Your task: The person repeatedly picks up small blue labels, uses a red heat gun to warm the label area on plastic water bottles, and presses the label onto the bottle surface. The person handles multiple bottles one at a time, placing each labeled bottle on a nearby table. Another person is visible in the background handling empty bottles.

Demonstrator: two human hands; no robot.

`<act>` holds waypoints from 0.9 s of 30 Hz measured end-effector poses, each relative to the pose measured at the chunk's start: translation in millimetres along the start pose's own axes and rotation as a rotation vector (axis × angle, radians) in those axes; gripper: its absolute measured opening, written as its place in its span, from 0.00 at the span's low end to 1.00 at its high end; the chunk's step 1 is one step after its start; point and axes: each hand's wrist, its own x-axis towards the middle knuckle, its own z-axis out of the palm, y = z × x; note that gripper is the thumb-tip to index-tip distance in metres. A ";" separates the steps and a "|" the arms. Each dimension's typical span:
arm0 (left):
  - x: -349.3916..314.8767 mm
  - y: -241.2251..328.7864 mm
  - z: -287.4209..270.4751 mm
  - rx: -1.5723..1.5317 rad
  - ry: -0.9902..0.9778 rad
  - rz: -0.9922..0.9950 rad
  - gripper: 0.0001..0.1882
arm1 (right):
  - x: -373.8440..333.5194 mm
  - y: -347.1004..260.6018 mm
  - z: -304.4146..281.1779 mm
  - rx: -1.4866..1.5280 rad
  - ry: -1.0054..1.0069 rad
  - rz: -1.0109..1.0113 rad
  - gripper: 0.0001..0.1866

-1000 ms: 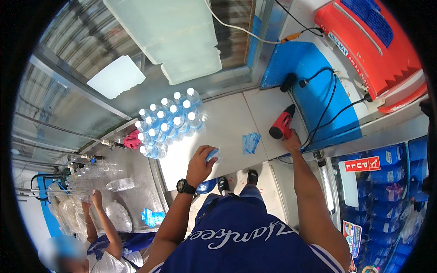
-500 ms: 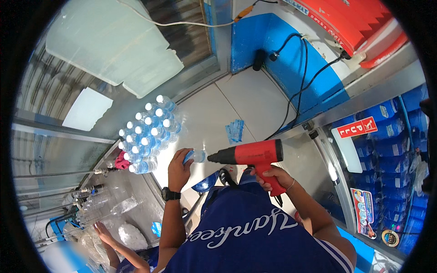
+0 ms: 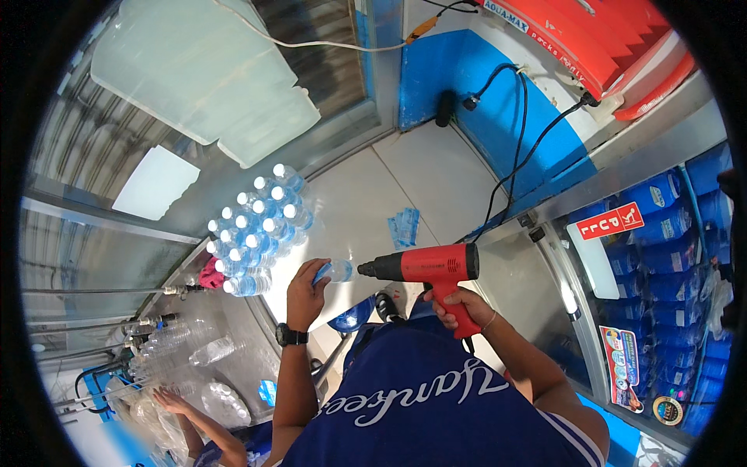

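Observation:
A small clear plastic bottle with a blue label [image 3: 338, 271] is held in my left hand [image 3: 308, 294], whose fingers wrap its left end and hide it. The bottle lies on its side above the pale surface. My right hand [image 3: 461, 310] is closed around the handle of a red and black heat gun [image 3: 433, 265]. Its black nozzle points left at the free end of the bottle, a small gap away. Left of my left hand, several filled bottles with white caps [image 3: 269, 226] stand grouped together. Small blue printed sheets [image 3: 404, 227] lie on the surface beyond the heat gun.
Glass panels border the left and far side. Black cables [image 3: 515, 163] hang by a blue wall [image 3: 498, 101] at far right. Behind a glass door, blue packs [image 3: 674, 265] are stacked. At lower left, another person's hand [image 3: 173, 402] is near empty clear bottles [image 3: 212, 350] and plastic bags.
The view has shifted slightly. The heat gun has moved a little left and levelled, and the bottle tilts slightly more. At lower left, the other person's hand has moved a little.

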 end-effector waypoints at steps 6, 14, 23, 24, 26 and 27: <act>4.4 1.2 4.6 -0.025 0.035 0.024 0.19 | -0.3 0.1 -1.4 0.021 -0.033 0.014 0.24; 15.9 3.0 16.2 0.175 0.117 -0.065 0.16 | -1.0 1.8 -7.6 -0.008 -0.006 0.014 0.25; 28.1 -0.9 16.4 0.316 0.205 -0.235 0.31 | 11.6 5.5 0.8 -0.058 -0.012 0.004 0.26; 25.4 -0.8 17.0 0.310 0.196 -0.243 0.31 | 12.7 6.2 1.6 -0.073 -0.014 -0.001 0.25; 21.6 -2.4 16.6 0.267 0.226 -0.156 0.28 | 14.9 6.4 2.0 -0.098 -0.020 0.005 0.25; 20.7 -3.7 16.9 0.227 0.263 -0.059 0.26 | 15.8 6.2 1.8 -0.113 -0.026 0.000 0.25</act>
